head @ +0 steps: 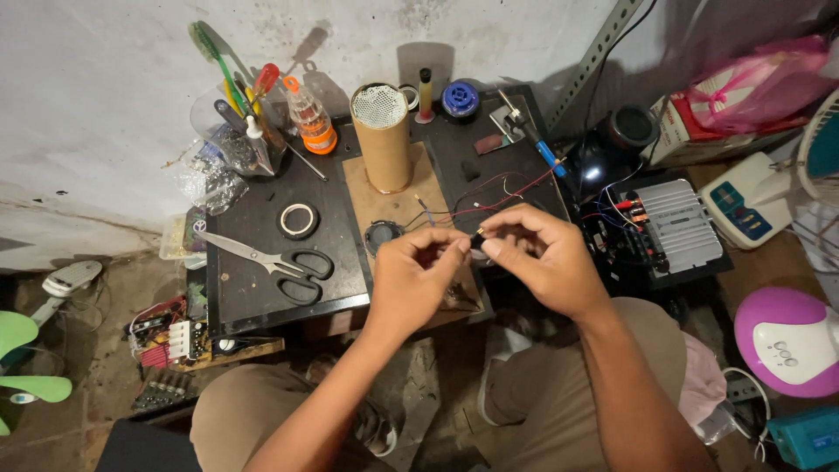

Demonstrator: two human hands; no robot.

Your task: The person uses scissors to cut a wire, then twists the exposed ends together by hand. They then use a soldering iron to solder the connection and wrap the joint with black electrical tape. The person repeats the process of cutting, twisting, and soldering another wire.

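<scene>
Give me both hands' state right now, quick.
Left hand: closed, fingers pinching the thin wires.
Right hand: closed, pinching the same wires at a small connector.

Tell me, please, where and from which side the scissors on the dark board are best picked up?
By the black handle loops of the scissors, I would judge, coming from above on the near side. They lie flat on the dark board with blades shut and pointing away to the left toward the plastic bag, and the loops are the end nearest the left hand.
</scene>
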